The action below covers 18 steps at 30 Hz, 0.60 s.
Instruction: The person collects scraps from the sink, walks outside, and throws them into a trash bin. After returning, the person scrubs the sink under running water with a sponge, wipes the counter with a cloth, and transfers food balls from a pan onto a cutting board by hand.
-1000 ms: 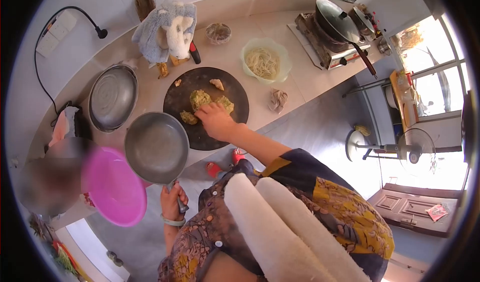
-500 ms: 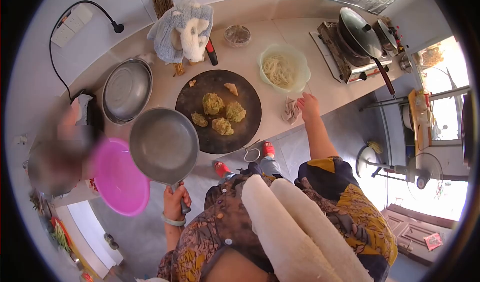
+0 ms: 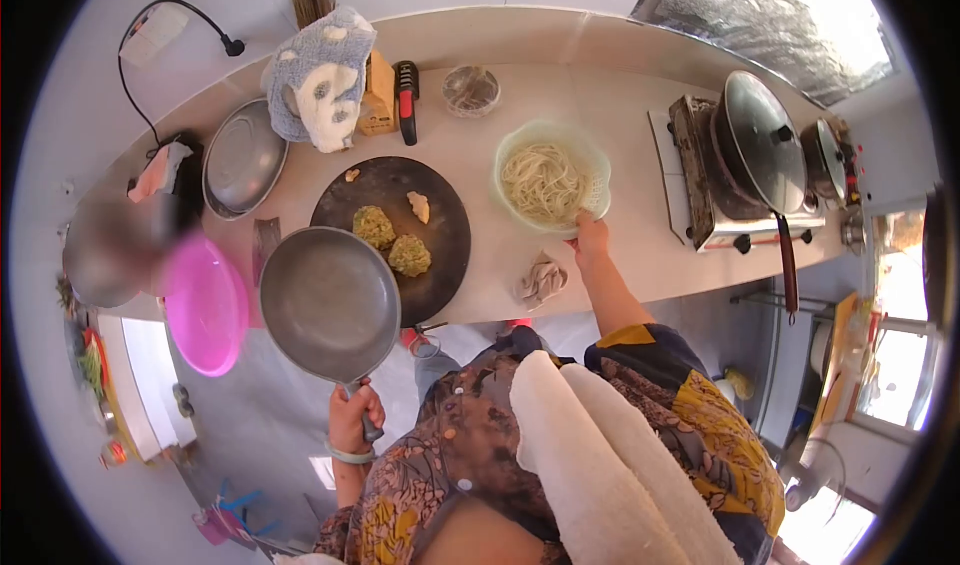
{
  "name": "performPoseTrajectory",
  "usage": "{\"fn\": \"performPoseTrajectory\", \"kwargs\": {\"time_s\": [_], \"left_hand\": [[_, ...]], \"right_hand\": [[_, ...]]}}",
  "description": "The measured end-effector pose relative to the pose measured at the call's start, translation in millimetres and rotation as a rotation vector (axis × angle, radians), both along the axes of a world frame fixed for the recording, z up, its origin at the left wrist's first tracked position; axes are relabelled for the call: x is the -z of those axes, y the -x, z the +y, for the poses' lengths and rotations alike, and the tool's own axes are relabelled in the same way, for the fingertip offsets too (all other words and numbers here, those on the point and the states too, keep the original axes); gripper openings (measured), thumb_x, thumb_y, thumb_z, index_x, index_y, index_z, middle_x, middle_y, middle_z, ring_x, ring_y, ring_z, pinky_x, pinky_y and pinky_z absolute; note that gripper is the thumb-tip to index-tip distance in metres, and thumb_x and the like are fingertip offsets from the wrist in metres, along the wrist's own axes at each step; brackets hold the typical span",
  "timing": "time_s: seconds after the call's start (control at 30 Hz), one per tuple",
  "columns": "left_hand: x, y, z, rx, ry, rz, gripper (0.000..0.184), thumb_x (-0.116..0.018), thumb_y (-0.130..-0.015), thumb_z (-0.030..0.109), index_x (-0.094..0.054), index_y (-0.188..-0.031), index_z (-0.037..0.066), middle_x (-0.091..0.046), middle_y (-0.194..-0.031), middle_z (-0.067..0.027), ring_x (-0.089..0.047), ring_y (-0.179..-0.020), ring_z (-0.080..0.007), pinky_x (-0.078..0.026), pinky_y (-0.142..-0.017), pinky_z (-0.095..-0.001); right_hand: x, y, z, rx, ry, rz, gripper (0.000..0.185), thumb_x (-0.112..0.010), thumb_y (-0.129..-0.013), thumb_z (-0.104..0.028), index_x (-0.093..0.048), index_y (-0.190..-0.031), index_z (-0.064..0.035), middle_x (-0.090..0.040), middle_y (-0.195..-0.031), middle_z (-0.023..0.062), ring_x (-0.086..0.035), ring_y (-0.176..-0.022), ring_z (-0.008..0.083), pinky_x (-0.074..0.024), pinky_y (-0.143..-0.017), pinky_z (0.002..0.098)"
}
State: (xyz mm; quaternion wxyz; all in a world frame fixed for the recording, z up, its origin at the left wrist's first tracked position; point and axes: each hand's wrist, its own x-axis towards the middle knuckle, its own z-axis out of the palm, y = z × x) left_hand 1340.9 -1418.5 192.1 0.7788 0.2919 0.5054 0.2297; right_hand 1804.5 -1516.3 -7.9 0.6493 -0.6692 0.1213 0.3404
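Note:
My left hand [image 3: 357, 417] is closed around the handle of an empty grey frying pan [image 3: 330, 303], held in front of the counter. The pan covers part of a dark round board [image 3: 440, 255], where greenish-yellow patties [image 3: 410, 255] and a small pale piece [image 3: 418, 207] lie; whatever is behind the pan is hidden. At the near right rim of a pale green bowl [image 3: 510, 190], my right hand [image 3: 591, 240] grips the edge, its fingers partly hidden. White noodles [image 3: 543, 183] fill the bowl. A crumpled cloth [image 3: 543, 281] lies just left of that forearm.
A covered wok [image 3: 762, 150] sits on the gas stove [image 3: 690, 175] at right. At the back are a small clear bowl [image 3: 471, 92], a black-and-red tool [image 3: 406, 103] and a towel [image 3: 325, 80]. A metal lid [image 3: 244, 160] and pink basin [image 3: 206, 305] are left.
My right hand has moved from beside the cloth to the noodle bowl's rim. The view has shifted, and the pan now hides more of the board and patties.

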Motion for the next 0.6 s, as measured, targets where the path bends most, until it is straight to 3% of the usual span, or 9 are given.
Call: {"fn": "performPoseTrajectory", "kwargs": {"time_s": [0.2, 0.5, 0.6], "left_hand": [[-4.9, -57.0, -28.9, 0.088, 0.028, 0.093, 0.018, -0.056, -0.088, 0.004, -0.047, -0.103, 0.0, -0.046, -0.059, -0.0041, -0.045, -0.045, -0.0132, -0.039, -0.04, -0.0269], [11.1, -111.7, -24.8, 0.281, 0.056, 0.154, 0.017, -0.059, -0.088, 0.006, -0.05, -0.101, 0.0, -0.051, -0.06, -0.0044, -0.049, -0.046, -0.0134, -0.042, -0.044, -0.0267], [14.9, -133.2, -20.7, 0.357, 0.067, 0.181, 0.019, -0.059, -0.087, 0.008, -0.05, -0.102, 0.0, -0.051, -0.061, -0.0043, -0.049, -0.047, -0.0129, -0.042, -0.044, -0.0265]], "right_hand": [[12.9, -60.0, 46.0, 0.018, -0.025, -0.104, 0.037, -0.051, -0.086, -0.01, -0.05, -0.122, -0.0009, -0.06, -0.11, 0.014, -0.064, -0.088, 0.0264, -0.056, -0.064, 0.0375], [-2.7, -126.4, 107.3, 0.093, -0.183, -0.12, 0.038, -0.053, -0.091, -0.015, -0.05, -0.125, 0.0028, -0.061, -0.111, 0.0171, -0.065, -0.086, 0.0251, -0.0567, -0.06, 0.0358], [-2.6, -133.9, 111.0, 0.007, -0.172, -0.082, 0.041, -0.055, -0.094, -0.02, -0.047, -0.128, 0.002, -0.059, -0.116, 0.0181, -0.064, -0.092, 0.0275, -0.0564, -0.067, 0.0379]]}}
